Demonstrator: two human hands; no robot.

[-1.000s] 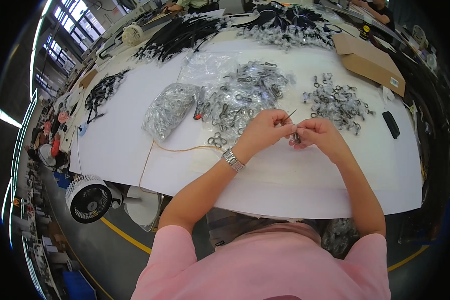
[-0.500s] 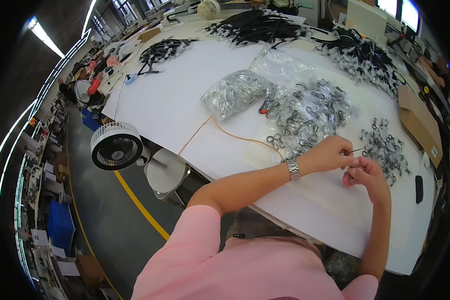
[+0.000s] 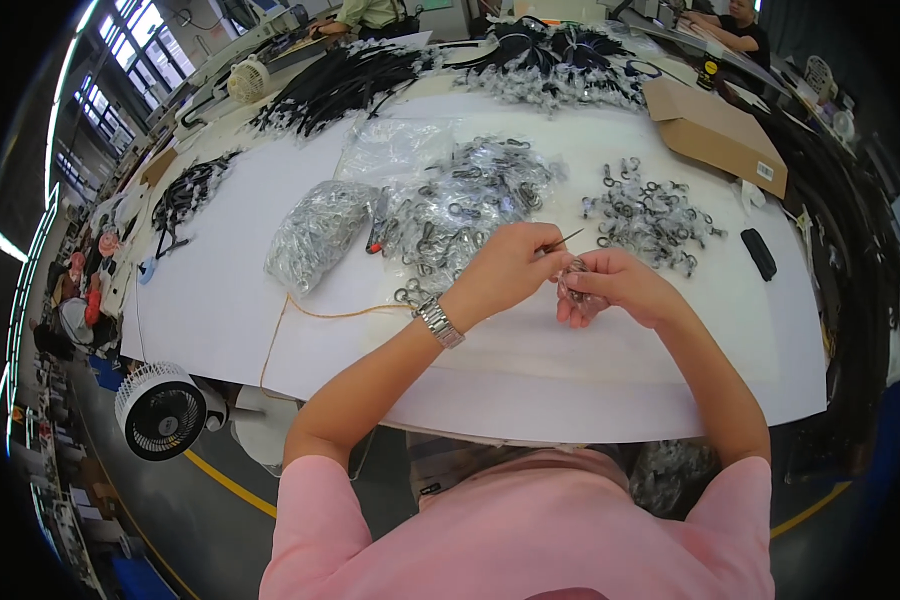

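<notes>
Over the white table (image 3: 670, 360), my two hands meet close together. My left hand (image 3: 510, 268), with a steel watch on its wrist, is closed on a thin dark pointed tool (image 3: 570, 239) whose tip sticks out to the right. In the fingers of my right hand (image 3: 625, 287) is a small metal hook (image 3: 576, 268), partly wrapped in clear plastic; the fingers hide much of it. Just beyond my right hand lies a loose pile of metal hooks (image 3: 650, 215) in clear film. A larger heap of wrapped hooks (image 3: 470, 205) spreads beyond my left hand.
A full clear plastic bag (image 3: 315, 235) lies left of the heap, beside a red-and-black tool (image 3: 374, 243). An orange cord (image 3: 345, 314) runs off the front edge. At right are a cardboard box (image 3: 715, 130) and a black case (image 3: 758, 255). Black straps (image 3: 345, 85) lie far back; a fan (image 3: 165, 412) stands front left.
My view has swung to the right, so the table and piles sit further left in it. Both hands stay together, still holding the pointed tool and the hook.
</notes>
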